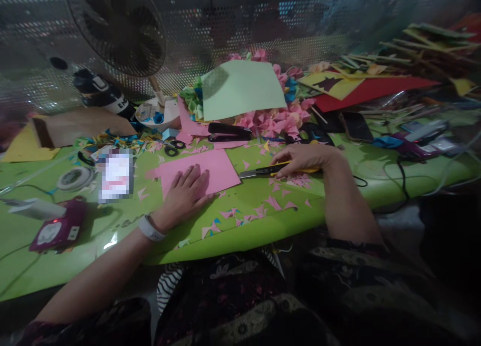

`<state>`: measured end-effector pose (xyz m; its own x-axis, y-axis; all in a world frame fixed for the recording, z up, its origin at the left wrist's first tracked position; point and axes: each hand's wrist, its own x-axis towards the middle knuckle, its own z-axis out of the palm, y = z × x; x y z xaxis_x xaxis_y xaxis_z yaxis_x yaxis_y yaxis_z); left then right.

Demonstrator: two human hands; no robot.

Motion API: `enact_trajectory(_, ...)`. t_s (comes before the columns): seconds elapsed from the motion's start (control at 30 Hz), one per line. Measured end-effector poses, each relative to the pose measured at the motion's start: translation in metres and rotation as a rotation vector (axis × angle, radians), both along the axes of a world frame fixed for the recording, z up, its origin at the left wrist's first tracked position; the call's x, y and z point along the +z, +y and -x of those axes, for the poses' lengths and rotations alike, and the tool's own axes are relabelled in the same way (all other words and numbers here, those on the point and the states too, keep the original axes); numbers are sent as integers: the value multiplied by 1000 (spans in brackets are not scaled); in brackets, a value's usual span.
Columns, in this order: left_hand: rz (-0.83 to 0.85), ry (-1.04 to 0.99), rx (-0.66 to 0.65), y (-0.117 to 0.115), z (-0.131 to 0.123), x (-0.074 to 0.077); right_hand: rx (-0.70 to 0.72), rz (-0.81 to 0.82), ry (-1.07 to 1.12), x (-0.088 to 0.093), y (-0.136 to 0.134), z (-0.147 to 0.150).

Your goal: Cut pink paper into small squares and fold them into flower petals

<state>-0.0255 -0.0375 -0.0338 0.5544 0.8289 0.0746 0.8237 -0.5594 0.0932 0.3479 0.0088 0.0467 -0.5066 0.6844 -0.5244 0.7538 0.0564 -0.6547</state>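
Hands (186, 190) (305, 158) number two, pressing paper (221, 161), gripping one cutter (264, 170).

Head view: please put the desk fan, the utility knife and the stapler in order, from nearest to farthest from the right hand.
1. Utility knife: held in the right hand.
2. Stapler: to the hand's left, slightly farther back.
3. Desk fan: far back, left.

Pale wristband (151, 229) and dark clothing (240, 311) with lighter patterning.

two hands (189, 188), one cutter knife (264, 170), one stapler (229, 131), one fan (122, 31)
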Motion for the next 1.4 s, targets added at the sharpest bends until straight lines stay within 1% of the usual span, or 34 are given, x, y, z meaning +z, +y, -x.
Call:
enact_trajectory(0.23,13,5,2,-1,-1,2,-41,11,5,-2,1,-7)
enact_trajectory(0.3,11,10,8,-1,-1,2,-31,8,-6,-2,1,-8)
enact_trajectory(0.47,8,15,-4,-1,0,1,30,-64,-3,-2,2,-5)
enact_trajectory(0.6,10,-1,-6,0,1,0,42,-54,12,-3,2,-5)
enact_trajectory(0.8,24,-16,1,0,0,1,-5,-10,6,-3,2,-6)
enact_trajectory(1.07,9,-38,-3,0,0,-1,-23,-11,-18,-4,2,-5)
enact_trajectory(1.27,24,-23,-3,0,-1,0,5,-41,-3,-6,3,-5)
enact_trajectory(1.4,13,9,1,-1,-1,1,35,-79,-36,-5,3,-1)
